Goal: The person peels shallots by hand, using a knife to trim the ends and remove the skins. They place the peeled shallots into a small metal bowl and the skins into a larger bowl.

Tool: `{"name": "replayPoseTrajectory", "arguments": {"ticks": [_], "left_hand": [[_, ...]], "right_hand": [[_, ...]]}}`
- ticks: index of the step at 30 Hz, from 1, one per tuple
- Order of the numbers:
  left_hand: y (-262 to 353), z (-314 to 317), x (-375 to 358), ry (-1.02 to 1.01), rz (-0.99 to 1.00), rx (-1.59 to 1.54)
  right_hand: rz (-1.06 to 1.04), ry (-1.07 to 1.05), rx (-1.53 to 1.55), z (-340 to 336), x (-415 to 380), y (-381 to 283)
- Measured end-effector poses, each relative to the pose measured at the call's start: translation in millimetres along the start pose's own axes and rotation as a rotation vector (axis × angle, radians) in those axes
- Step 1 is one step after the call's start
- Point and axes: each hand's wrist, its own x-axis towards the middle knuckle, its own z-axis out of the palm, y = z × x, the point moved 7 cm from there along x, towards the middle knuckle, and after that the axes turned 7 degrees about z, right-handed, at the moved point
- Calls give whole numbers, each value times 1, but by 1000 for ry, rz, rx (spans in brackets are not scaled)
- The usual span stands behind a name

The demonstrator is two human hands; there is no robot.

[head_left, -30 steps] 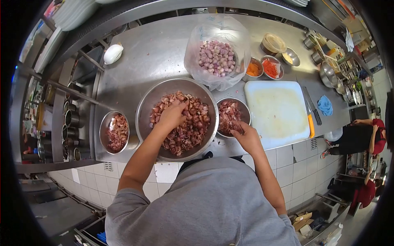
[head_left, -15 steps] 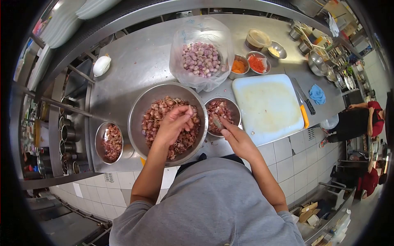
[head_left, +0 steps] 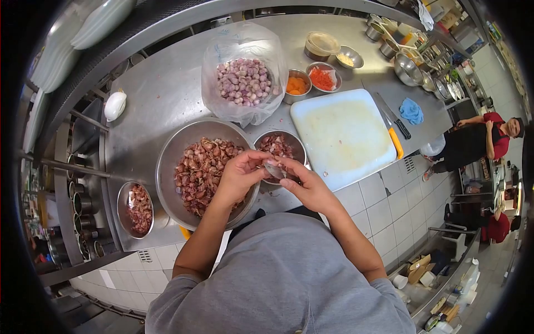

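Note:
My left hand (head_left: 240,177) is closed in a pinch at the right rim of the large steel bowl (head_left: 167,192), which holds unpeeled reddish shallots (head_left: 201,172). What its fingers grip is small and mostly hidden. Meeting it from the right, my right hand (head_left: 307,188) is closed on a small knife (head_left: 274,169), whose short blade shows between the two hands. Just beneath them stands a smaller steel bowl (head_left: 303,151) with more shallots or skins. Behind the bowls, a clear plastic bag (head_left: 214,106) holds peeled purple shallots (head_left: 245,82).
A cutting board (head_left: 342,136) lies right, with a black-handled knife (head_left: 401,129) and blue cloth (head_left: 411,111) beyond. Bowls of orange (head_left: 297,85) and red (head_left: 322,78) pieces stand behind. An oval bowl (head_left: 127,225) of skins sits left. A person (head_left: 473,142) stands far right.
My left hand has moved right, from over the large bowl to the knife in my right hand. Both hands now meet. The view has shifted, so the table things appear farther left.

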Motion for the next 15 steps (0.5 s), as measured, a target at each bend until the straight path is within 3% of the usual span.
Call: {"name": "replayPoseTrajectory", "arguments": {"ticks": [15], "left_hand": [[2, 18, -2, 45, 79, 53]], "right_hand": [[-62, 25, 231, 2, 7, -1]]}}
